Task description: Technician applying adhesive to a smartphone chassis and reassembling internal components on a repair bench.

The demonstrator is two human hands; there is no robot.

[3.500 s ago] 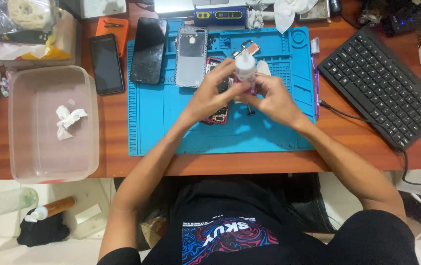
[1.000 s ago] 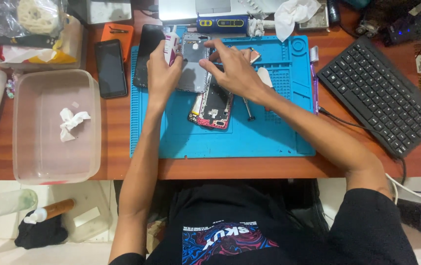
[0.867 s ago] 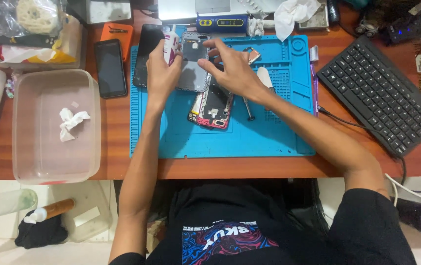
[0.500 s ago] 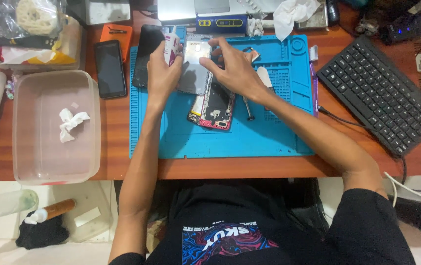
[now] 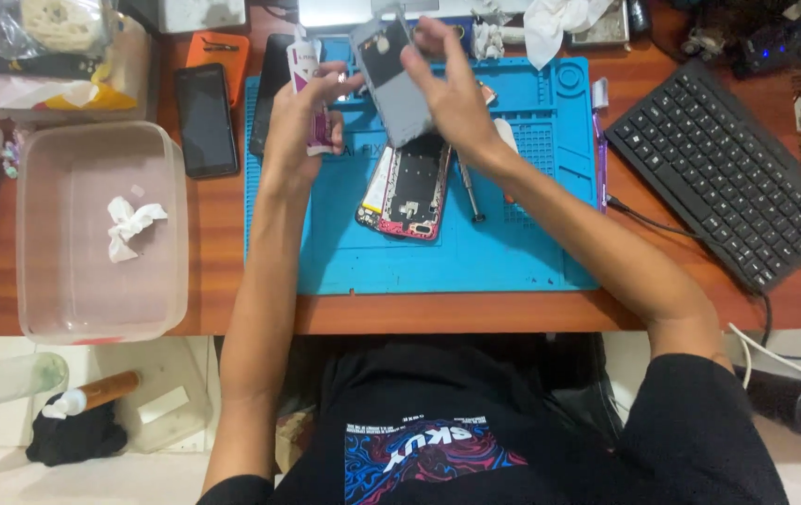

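Grey phone back cover [image 5: 391,79] lifted clear of blue work mat [image 5: 513,243], tilted, gripped along its right edge by right hand [image 5: 452,89] with fingers curled round it. Left hand [image 5: 302,126] closed on small white and purple tube [image 5: 305,93], thumb and forefinger tip touching left edge of the cover. Both hands raised above upper part of mat.

Opened phone body [image 5: 407,187], pink-rimmed, internals exposed, flat on mat just below the hands, not touched. Slim metal tool [image 5: 469,192] lying just beside its right edge.

Noted on wooden counter [image 5: 223,262]: black phone [image 5: 205,120] left of mat; second dark phone [image 5: 270,93] at mat's upper left corner, partly hidden by left hand; orange case [image 5: 217,54] above. Clear plastic tub [image 5: 101,234] at far left holding crumpled white tissue [image 5: 129,224]. Black keyboard [image 5: 723,173] at right, angled, well apart from mat. White cloth [image 5: 559,23] at top edge.
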